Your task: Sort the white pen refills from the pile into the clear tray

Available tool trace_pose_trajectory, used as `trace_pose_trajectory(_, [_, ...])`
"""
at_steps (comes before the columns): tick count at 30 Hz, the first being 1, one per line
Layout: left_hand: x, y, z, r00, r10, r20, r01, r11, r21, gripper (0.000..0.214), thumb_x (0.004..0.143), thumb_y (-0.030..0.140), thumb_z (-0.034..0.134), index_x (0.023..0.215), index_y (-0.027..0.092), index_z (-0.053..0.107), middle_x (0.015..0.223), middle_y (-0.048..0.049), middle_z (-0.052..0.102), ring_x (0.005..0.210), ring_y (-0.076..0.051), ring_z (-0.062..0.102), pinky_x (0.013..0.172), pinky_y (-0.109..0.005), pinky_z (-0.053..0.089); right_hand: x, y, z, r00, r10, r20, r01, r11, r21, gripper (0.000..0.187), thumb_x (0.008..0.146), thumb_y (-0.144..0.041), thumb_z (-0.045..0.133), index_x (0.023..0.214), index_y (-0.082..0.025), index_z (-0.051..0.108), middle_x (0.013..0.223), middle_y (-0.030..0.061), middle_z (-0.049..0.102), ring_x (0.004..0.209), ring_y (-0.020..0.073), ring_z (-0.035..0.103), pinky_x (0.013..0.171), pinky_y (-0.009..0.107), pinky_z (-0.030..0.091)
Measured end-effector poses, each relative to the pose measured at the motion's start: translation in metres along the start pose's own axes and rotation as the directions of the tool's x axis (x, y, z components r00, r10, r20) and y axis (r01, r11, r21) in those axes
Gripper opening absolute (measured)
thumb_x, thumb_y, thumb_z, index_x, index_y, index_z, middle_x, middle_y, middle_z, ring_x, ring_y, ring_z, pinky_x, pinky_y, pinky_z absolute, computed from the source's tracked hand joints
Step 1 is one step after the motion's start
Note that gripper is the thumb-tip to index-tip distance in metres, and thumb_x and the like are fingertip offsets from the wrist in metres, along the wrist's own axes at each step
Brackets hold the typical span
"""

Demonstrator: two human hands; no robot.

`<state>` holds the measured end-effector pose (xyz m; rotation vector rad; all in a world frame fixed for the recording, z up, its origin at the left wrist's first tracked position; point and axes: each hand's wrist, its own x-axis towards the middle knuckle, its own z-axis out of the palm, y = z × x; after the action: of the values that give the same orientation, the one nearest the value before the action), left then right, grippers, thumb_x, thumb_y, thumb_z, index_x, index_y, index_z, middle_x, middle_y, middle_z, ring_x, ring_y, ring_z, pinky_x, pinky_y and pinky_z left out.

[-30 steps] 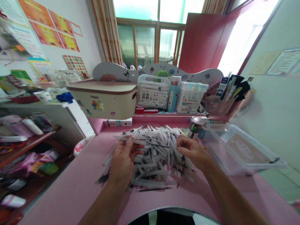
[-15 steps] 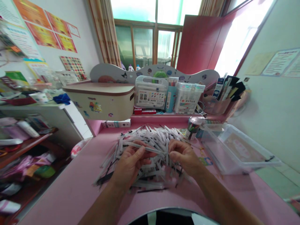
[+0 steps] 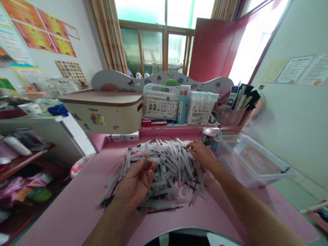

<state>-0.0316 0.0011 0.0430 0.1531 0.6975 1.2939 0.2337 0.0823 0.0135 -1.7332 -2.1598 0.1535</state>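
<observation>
A heap of slim translucent white plastic tubes (image 3: 170,167), mixed with thin black sticks, covers the middle of the pink desk. My left hand (image 3: 137,182) is palm up over the heap's left side, thumb and fingers closed on one translucent tube (image 3: 153,159). At the heap's far right edge, my right hand (image 3: 202,155) reaches down with its fingertips drawn together among the tubes. What lies between those fingertips, if anything, is too small to make out.
A clear plastic bin (image 3: 256,164) stands on the right, near a lidded jar (image 3: 208,136) of pens. Along the back shelf are a cream storage box (image 3: 107,116), marker cases (image 3: 161,106) and a pen holder (image 3: 230,114). The pink desk (image 3: 69,201) has its left edge beside cluttered shelves.
My right hand has moved away from my left, up and right to the heap's far edge. My left hand has shifted slightly left, still with a tube. The view has turned a little right.
</observation>
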Motion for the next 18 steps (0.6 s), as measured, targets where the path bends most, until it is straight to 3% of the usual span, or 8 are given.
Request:
trace_pose_trajectory(6, [-0.001,-0.001,0.001,1.000,0.017,-0.004,-0.017,1.000,0.008,0.038,0.097,0.005,0.037,0.080,0.013,0.070,0.066,-0.0057,0.074,0.057,-0.016,0.073,0.044,-0.016,0.057,0.015,0.008,0.018,0.998,-0.023,0.066,0.031,0.993,-0.115,0.031,0.090,-0.011,0.051,0.107,-0.022,0.073,0.103,0.0088,0.059,0.095,0.0202,0.058,0.080,0.028,0.040])
trace_pose_trajectory(18, [0.002,-0.002,-0.003,0.999,0.026,0.035,-0.028,0.998,0.057,0.025,0.093,0.005,0.046,0.083,0.013,0.068,0.066,-0.0043,0.074,0.059,-0.015,0.074,0.047,-0.016,0.058,0.021,0.007,0.023,0.997,-0.036,0.073,0.052,0.972,-0.228,0.026,0.088,-0.012,0.053,0.107,-0.021,0.068,0.111,0.0102,0.061,0.107,0.0218,0.056,0.083,0.027,0.041])
